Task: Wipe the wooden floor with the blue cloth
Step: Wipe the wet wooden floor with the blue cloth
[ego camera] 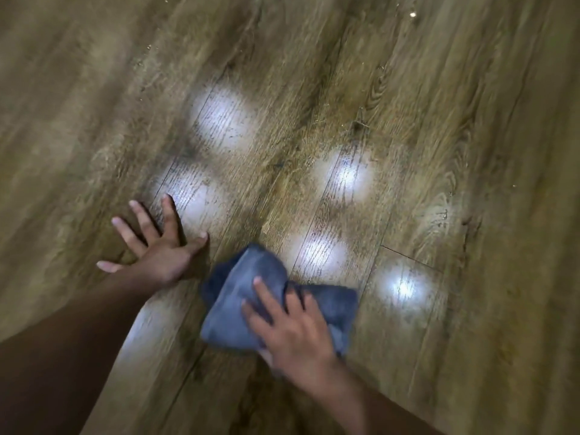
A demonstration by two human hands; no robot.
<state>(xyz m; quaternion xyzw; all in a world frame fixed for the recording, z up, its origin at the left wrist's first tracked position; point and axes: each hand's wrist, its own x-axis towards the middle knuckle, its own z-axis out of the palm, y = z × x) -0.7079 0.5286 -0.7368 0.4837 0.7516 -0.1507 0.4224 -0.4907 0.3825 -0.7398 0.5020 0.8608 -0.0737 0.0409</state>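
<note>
Head view, looking down at a wooden floor (408, 89) of brown grained planks running diagonally. Several bright white patches of reflected light (224, 119) are seen across the middle planks. Small pale specks (413, 14) are scattered on the boards toward the upper right.

A blue cloth (238, 309) is seen bunched and folded on the floor at lower centre, lying flat against the boards. One edge is raised into a soft ridge at its upper side, near one of the light patches.

The right hand (292, 328) is laid on top of the cloth, palm down. Its fingers (266, 296) are spread and mostly straight, pressed onto the fabric rather than wrapped around it; the thumb side is partly hidden at the cloth's lower edge, so whether any fabric is pinched there cannot be told. The cloth shows on both sides of this hand, more of it to the left.

The left hand (160, 246) is planted flat on the bare floor, fingers splayed wide and straight, nothing held. It is placed just beside the cloth, to its upper left, with a narrow strip of plank seen between the heel of the hand and the cloth's edge. Both forearms enter from the bottom of the view.
</note>
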